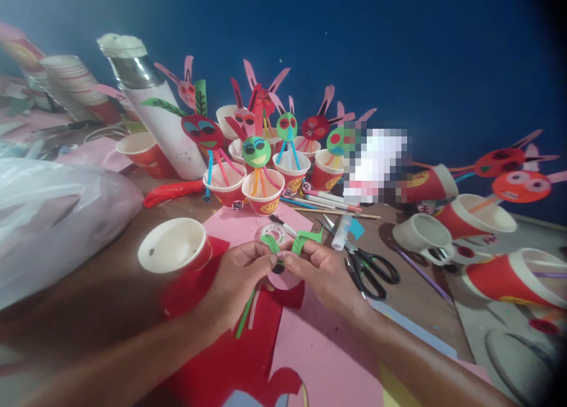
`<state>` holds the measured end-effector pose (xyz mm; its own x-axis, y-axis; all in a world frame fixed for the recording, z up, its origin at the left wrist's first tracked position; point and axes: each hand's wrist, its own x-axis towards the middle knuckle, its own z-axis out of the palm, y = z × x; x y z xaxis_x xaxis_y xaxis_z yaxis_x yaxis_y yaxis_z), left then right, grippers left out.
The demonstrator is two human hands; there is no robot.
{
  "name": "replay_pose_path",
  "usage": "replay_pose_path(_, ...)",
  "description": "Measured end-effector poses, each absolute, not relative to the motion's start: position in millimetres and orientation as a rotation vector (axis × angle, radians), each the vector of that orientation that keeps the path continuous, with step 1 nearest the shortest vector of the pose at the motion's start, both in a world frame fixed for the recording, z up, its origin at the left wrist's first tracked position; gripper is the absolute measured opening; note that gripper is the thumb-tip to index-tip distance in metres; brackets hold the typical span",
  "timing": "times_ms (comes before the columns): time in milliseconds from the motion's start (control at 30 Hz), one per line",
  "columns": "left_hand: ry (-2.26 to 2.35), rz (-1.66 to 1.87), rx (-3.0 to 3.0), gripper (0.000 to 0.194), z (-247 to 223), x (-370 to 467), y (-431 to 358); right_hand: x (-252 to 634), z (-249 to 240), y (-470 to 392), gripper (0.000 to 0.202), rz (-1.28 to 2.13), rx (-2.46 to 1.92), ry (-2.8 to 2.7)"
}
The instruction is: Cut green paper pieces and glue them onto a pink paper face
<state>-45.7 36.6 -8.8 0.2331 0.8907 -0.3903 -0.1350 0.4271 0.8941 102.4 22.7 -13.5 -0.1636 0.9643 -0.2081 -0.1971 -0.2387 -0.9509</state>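
Observation:
My left hand (pixel 248 265) and my right hand (pixel 312 262) pinch the top edge of a round pink paper face (pixel 284 281) from both sides, thumbs in front. Two green paper ears (pixel 305 240) with dark markings stick up between my fingers. A dark spot on the face shows just below my left thumb; the rest of that area is covered. Under my left hand lie a green stick (pixel 244 318) and a pale one, on red paper (pixel 221 360). Black-handled scissors (pixel 372 268) rest to the right of my right hand, beside a glue stick (pixel 341 233).
Several red paper cups (pixel 263 194) with paper faces on coloured sticks stand along the blue wall. A white cup (pixel 175 246) lies tilted at left, near a plastic bag (pixel 57 218) and a tall flask (pixel 159 117). At right are a mug (pixel 423 235) and more cups.

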Motion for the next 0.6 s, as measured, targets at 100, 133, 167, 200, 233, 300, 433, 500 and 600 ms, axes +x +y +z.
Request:
replay_pose_path(100, 1.102, 0.836, 0.863, 0.015, -10.1, -47.3, 37.6, 102.4, -10.8, 22.3, 0.013, 1.549, -1.139, -1.078)
replay_pose_path(133, 1.100, 0.835, 0.861, 0.015, -10.3, -47.6, 37.9, 102.4, -10.3, 22.2, 0.012, 1.534, -1.150, -1.102)
replay_pose_path(167, 1.097, 0.837, 0.856, 0.015, -10.5, -47.8, 38.3, 102.5, -10.1, 22.2, 0.011, 1.523, -1.165, -1.123)
replay_pose_path(200, 1.093, 0.841, 0.850, 0.016, -10.7, -47.9, 38.6, 102.6, -10.2, 22.2, 0.010, 1.514, -1.179, -1.140)
replay_pose_path(233, 1.084, 0.847, 0.843, 0.016, -10.8, -47.9, 38.9, 102.7, -10.6, 22.1, 0.010, 1.505, -1.193, -1.159)
replay_pose_path(300, 1.058, 0.861, 0.828, 0.016, -11.3, -47.9, 39.5, 102.8, -11.9, 21.8, 0.013, 1.499, -1.224, -1.187)
replay_pose_path(433, 1.025, 0.871, 0.791, 0.015, -12.3, -48.1, 40.7, 102.8, -15.0, 21.0, 0.011, 1.504, -1.289, -1.193)
replay_pose_path(500, 1.022, 0.871, 0.788, 0.014, -12.0, -48.2, 40.9, 102.9, -15.6, 20.9, 0.006, 1.514, -1.286, -1.186)
replay_pose_path(600, 0.993, 0.876, 0.767, 0.012, -9.5, -48.0, 40.4, 102.9, -15.1, 21.0, 0.005, 1.512, -1.283, -1.185)
